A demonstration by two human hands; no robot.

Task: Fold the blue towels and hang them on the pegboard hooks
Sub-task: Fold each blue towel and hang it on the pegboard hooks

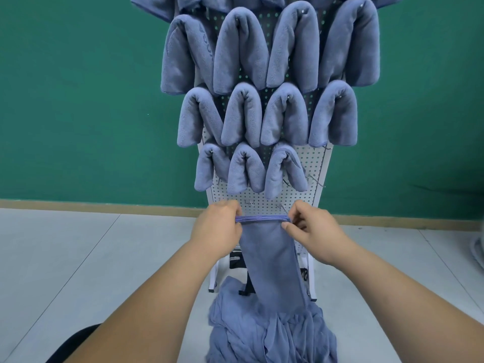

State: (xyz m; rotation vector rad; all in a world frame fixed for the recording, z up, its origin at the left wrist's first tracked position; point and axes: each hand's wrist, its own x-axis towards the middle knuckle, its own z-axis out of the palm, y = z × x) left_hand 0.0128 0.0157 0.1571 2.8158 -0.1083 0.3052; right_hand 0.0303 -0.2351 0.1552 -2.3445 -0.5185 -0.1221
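Note:
A folded blue towel [272,260] hangs as a narrow strip in front of the white pegboard [306,163]. My left hand [217,226] pinches its top left corner and my right hand [314,229] pinches its top right corner, with the stacked top edge stretched level between them. Several folded blue towels [241,51] hang over hooks in rows on the board. Bare hooks [315,180] stick out at the right end of the lowest row, and another bare hook [281,206] sits just above the held edge. A heap of loose blue towels [272,331] lies on the floor below.
The pegboard stands on white legs [213,279] against a green wall [78,100] on a pale tiled floor [78,258]. A black tag or strap [235,260] shows behind the held towel. Something white lies at the right edge [478,247].

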